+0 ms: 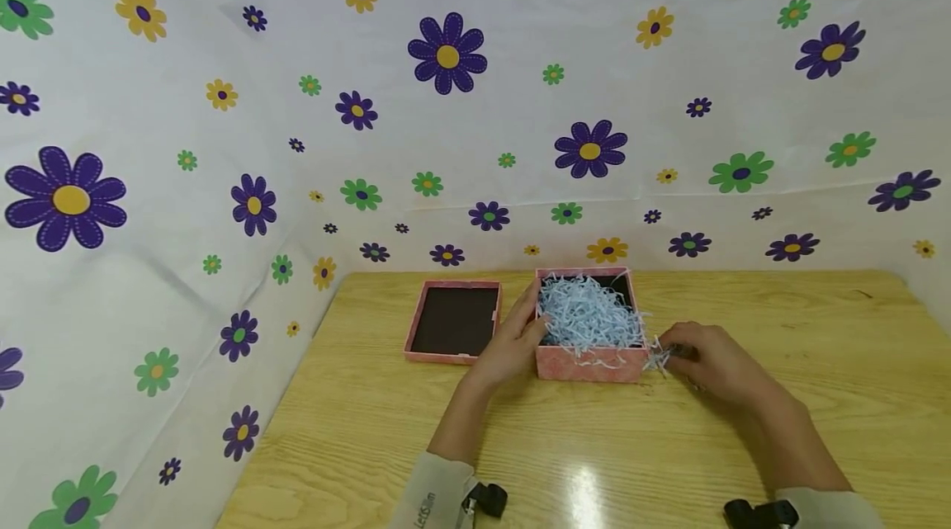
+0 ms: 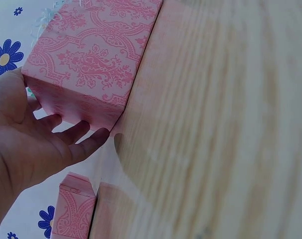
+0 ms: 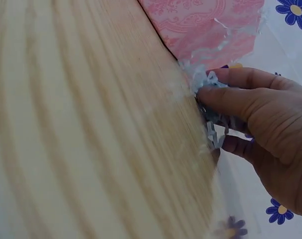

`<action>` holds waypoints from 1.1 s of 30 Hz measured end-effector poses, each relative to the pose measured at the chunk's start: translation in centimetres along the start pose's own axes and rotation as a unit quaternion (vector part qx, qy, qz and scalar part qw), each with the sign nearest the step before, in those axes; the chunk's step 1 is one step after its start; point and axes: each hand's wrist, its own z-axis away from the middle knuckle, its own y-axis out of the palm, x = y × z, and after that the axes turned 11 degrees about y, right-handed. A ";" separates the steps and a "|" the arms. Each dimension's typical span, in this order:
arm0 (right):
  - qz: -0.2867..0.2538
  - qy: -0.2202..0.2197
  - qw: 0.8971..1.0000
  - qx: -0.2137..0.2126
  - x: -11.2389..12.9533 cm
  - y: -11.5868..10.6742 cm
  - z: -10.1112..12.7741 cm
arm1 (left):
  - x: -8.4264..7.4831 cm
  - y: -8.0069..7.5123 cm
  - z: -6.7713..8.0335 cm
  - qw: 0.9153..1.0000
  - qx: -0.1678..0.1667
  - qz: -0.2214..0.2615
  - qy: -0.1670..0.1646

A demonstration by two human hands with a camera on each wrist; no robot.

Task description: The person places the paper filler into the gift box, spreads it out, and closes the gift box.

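A pink patterned box (image 1: 590, 364) (image 2: 93, 55) (image 3: 206, 25) stands on the wooden table (image 1: 594, 446), filled with pale blue shredded paper (image 1: 587, 314). My left hand (image 1: 513, 343) (image 2: 36, 144) rests flat against the box's left side with its fingers straight. Just right of the box's front corner, my right hand (image 1: 702, 360) (image 3: 250, 114) pinches a small tuft of shredded paper (image 1: 657, 357) (image 3: 211, 119) lying on the table. The box's pink lid (image 1: 455, 321) (image 2: 74, 211) lies upside down to the left, dark inside.
Flower-printed white sheets (image 1: 223, 141) wall the table at the back and left. Bare wood stretches in front of the box and to its right.
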 end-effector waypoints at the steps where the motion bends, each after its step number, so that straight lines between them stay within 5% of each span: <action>1: -0.010 0.017 1.000 0.003 0.0 -0.2 0.1 | 0.0 0.0 0.0 1.000 0.000 0.000 0.000; 7: -0.032 0.120 0.992 -0.017 1.6 -2.6 0.8 | -0.1 -0.3 0.1 1.000 0.003 -0.005 0.004; 13: -0.050 0.083 0.990 -0.104 4.8 -4.7 0.9 | 0.0 -0.5 0.0 1.000 0.009 -0.016 0.005; 19: -0.101 0.072 0.983 -0.136 8.7 -4.9 0.0 | -0.1 -0.6 0.1 1.000 0.012 -0.010 -0.006; 26: -0.132 0.028 0.982 -0.132 12.4 -3.6 -2.9 | -0.6 -0.6 0.3 1.000 0.004 -0.013 -0.006; 33: -0.086 0.067 0.991 -0.077 12.8 -0.6 -5.7 | -0.1 -0.2 0.1 1.000 0.004 -0.013 0.003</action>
